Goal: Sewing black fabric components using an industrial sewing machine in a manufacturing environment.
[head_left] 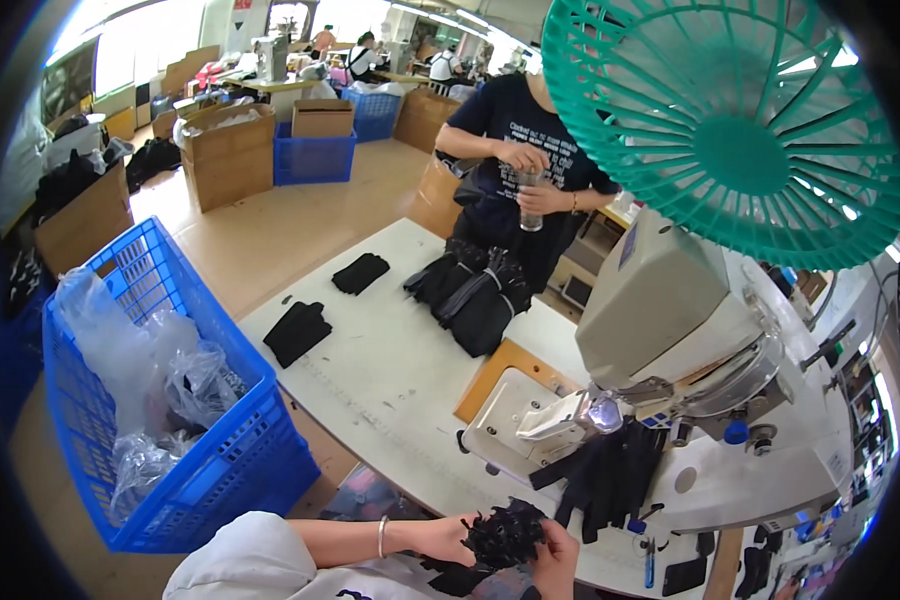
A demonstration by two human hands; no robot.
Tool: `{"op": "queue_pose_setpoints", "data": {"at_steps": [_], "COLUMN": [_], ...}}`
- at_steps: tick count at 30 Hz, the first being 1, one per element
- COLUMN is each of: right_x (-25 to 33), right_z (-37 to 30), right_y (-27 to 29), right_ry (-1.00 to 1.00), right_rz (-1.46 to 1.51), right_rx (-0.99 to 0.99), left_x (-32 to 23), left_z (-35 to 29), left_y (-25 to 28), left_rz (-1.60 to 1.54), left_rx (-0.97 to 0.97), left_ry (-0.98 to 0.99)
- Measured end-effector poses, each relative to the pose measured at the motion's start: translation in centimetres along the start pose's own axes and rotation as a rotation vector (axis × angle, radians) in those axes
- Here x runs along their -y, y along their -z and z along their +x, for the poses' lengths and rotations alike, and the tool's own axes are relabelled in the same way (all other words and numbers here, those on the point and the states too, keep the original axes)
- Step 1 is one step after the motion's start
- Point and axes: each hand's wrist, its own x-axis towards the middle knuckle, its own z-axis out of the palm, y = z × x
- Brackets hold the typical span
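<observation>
A bunched bundle of black fabric pieces [508, 535], its ragged ends facing up, is gripped between my two hands at the table's near edge. My left hand [448, 540] closes on its left side, with some fingers hidden by the cloth. My right hand [558, 560] pinches the right side. Just beyond, long black strips of cloth [615, 480] hang over the bed of a grey-white sewing machine [655, 300]. Tied black bundles [475, 295] lie farther back on the white table [370, 370], with two small black stacks, one of them a folded stack [298, 333], to their left.
A blue plastic crate [240, 440] holding clear plastic bags stands left of the table. A green fan guard [740, 150] overhangs the upper right. Across the table stands a person [530, 140] holding a clear bottle. Small blue-handled snips [650, 565] lie at the lower right.
</observation>
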Motion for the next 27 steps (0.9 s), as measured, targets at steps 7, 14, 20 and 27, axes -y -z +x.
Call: {"op": "queue_pose_setpoints", "data": {"at_steps": [7,14,20,27], "right_x": [-2.6,-1.1,9.9,-1.4], "right_z": [0.7,0.8,-0.9,1.2], "right_y": [4.1,6.5,2.4,2.0], "right_ry": [-0.205,-0.224,0.089,0.280], "right_rz": [-0.132,1.204,-0.246,-0.628], "right_rx": [-0.123,0.215,0.838,0.160], "left_x": [3.0,-8.3,-8.4,-8.9], "left_z": [-1.8,-0.8,2.7,-0.2], "left_y": [4.4,2.0,1.1,4.8], "left_rz": [0.209,0.786,0.932,-0.013], "left_rx": [-0.155,-0.025,-0.172,-0.273], "left_ry": [-0.021,-0.291,0.003,0.175]}}
